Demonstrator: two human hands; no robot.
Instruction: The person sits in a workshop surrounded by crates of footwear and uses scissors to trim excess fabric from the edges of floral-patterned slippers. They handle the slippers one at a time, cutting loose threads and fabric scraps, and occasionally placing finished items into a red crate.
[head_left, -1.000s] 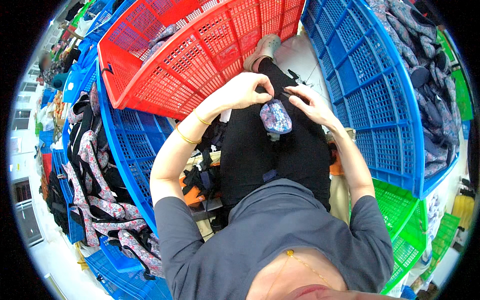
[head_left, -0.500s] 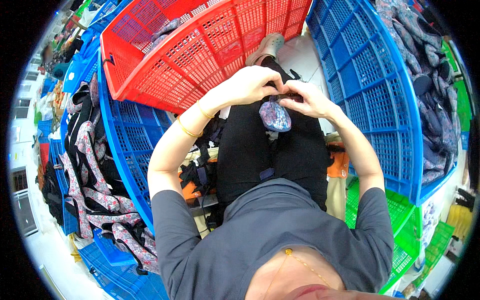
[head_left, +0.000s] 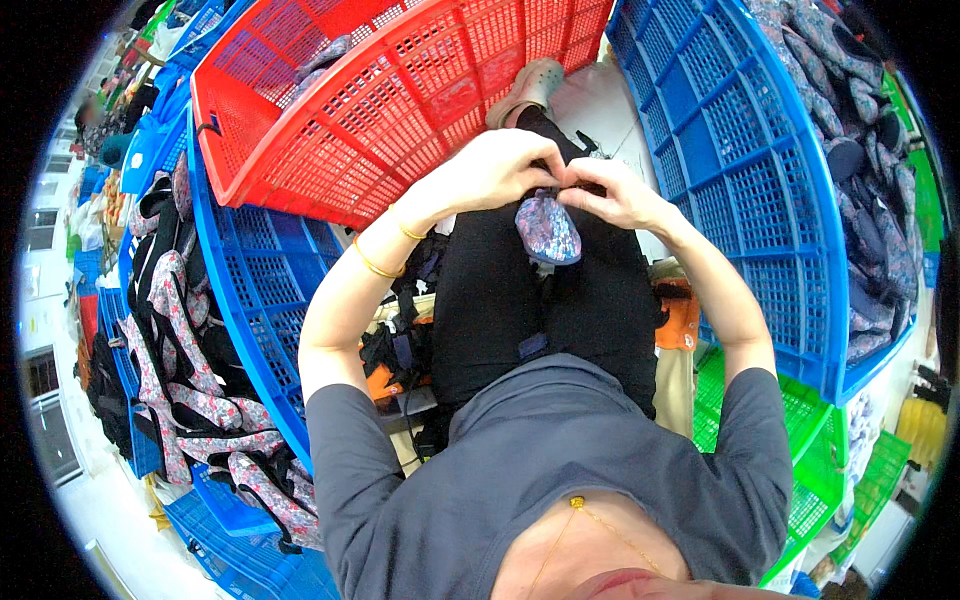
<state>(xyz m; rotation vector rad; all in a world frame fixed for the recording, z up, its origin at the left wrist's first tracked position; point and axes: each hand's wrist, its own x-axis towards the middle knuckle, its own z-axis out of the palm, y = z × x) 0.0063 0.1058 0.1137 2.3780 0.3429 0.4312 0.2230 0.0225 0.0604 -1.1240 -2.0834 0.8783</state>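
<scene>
Over my lap, a small rounded fabric piece [head_left: 548, 230] with a blue and purple flower pattern hangs from my fingertips, its wide end toward me. My left hand [head_left: 512, 168] pinches its dark upper edge, fingers curled. From the other side my right hand [head_left: 618, 195] meets it, thumb and fingertips closed on the same edge. The two hands touch at the fingertips. What exactly lies between them is small and partly hidden by the fingers. Black trousers cover the legs beneath.
A tilted red crate [head_left: 340, 130] stands just beyond my hands. Blue crates flank me at left [head_left: 240, 290] and right [head_left: 725, 160]. Floral fabric pieces [head_left: 190, 370] pile up at left, bluish ones [head_left: 870, 200] at far right. A green crate [head_left: 815, 450] sits near my right elbow.
The fingers have shifted slightly against the fabric piece's edge, and the piece has turned a little. Both hands stay in nearly the same place.
</scene>
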